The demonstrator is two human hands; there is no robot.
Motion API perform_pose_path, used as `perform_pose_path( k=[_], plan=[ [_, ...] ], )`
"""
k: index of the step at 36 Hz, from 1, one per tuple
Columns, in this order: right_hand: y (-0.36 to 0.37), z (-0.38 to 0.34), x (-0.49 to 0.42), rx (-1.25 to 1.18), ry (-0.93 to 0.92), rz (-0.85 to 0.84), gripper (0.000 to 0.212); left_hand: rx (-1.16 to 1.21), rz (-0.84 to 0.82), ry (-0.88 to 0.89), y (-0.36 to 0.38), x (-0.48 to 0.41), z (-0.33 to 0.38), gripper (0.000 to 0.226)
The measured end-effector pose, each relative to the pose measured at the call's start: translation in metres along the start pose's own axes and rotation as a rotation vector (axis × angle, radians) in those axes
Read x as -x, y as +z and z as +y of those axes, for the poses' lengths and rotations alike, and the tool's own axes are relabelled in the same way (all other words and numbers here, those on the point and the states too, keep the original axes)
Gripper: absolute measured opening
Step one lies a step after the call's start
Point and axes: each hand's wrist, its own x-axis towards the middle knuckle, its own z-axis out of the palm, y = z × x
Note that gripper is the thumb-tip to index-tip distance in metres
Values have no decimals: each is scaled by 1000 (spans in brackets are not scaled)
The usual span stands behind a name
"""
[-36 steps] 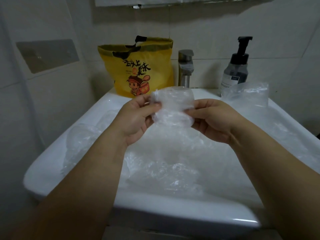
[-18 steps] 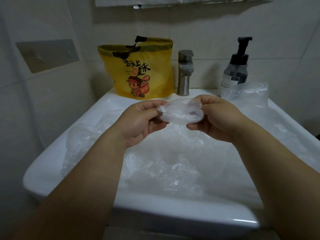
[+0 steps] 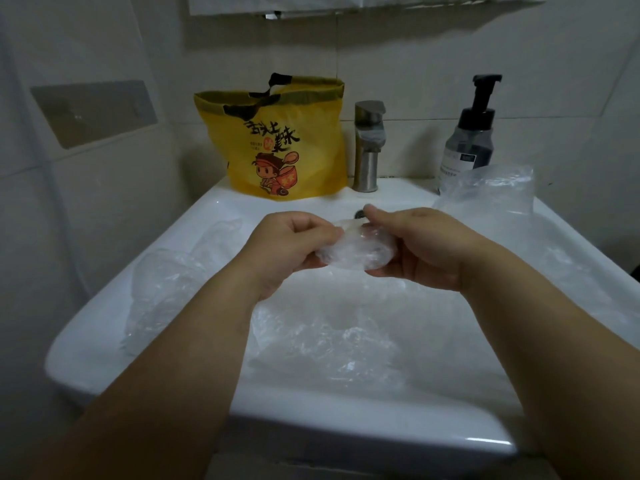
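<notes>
While suspended over the white ceramic sink, the crumpled clear plastic-film wad sits pinched at its ends by the left hand and right hand, fingers curled; likely featherlight, soft, springy, slippery: best gripped at bunched edges.

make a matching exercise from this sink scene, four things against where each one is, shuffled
Things
1. yellow bag
2. faucet
3. pump bottle
4. folded clear plastic

Places
A. pinched between left hand and right hand
B. back right of the sink
C. back middle of the sink
D. back left of the sink

Pairs: 1-D, 2-C, 3-B, 4-A
</notes>
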Motion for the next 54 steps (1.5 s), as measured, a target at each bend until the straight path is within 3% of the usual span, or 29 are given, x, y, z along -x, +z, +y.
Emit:
perform_pose_path(
  k=[6,11,18,26,35,42,48,54],
  plan=[
    [3,2,-2,10,-86,45,16,29,6,16,-1,0,1,19],
    [1,1,-1,93,-138,67,35,14,10,19,-1,1,2,24],
    [3,0,-1,89,-158,81,21,18,24,46,1,2,3,29],
    [1,0,-3,16,-132,10,19,165,-44,-5,0,3,6,28],
    [0,2,-4,225,-219,85,32,30,-21,4,-1,3,3,23],
    [-3,5,-6,431,-329,153,52,-135,91,178,0,5,1,35],
    [-3,10,-10,782,-454,254,38,-316,151,304,2,3,-5,36],
    [-5,11,-12,884,-500,253,16,-462,165,335,1,0,-6,6]
  ],
)
